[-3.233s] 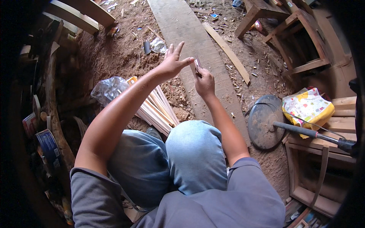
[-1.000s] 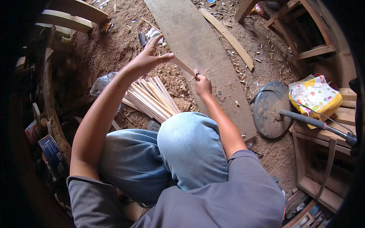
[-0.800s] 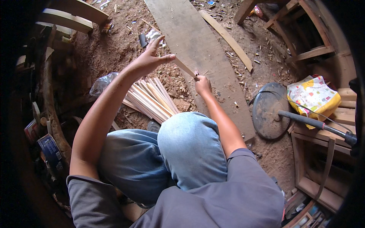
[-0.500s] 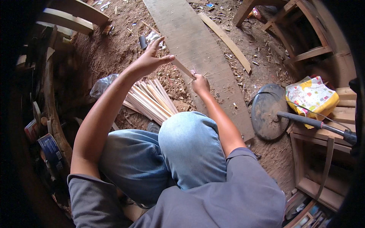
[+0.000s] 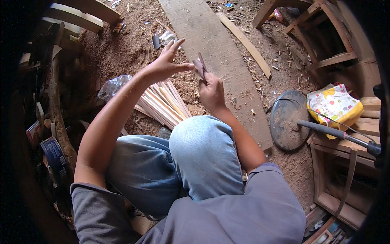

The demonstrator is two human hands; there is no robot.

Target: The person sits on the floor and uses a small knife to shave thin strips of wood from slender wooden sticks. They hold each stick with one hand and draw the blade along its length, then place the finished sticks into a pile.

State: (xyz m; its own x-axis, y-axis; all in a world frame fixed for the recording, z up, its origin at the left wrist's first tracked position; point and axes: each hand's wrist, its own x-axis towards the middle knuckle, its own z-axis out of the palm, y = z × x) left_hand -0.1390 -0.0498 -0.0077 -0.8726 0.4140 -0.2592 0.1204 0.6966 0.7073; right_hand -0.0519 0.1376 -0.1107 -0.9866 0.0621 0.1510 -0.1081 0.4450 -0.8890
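Observation:
My right hand [image 5: 212,91] is closed, gripping a thin brown piece [image 5: 200,67] that sticks up past its fingers. The piece is blurred and looks folded or doubled; I cannot tell whether it is wood or sandpaper. My left hand [image 5: 167,60] is open just to its left, fingers stretched up and apart, with the thumb tip at or touching the brown piece. Below the left forearm lies a bundle of thin pale wooden sticks [image 5: 164,103] on the ground, partly hidden by my raised knee.
A long wooden board [image 5: 227,69] runs over the sawdust-strewn ground, with a narrow slat [image 5: 245,42] beside it. To the right are a round dusty base [image 5: 286,122] with a pole, a yellow-and-white bag [image 5: 335,107] and wooden frames [image 5: 321,171]. A clear plastic bag [image 5: 113,87] lies left.
The right hand has turned upward and drawn closer to the left hand. The long strip seen slanting between the hands now appears shorter and more upright, with a darker face. The left hand stays spread.

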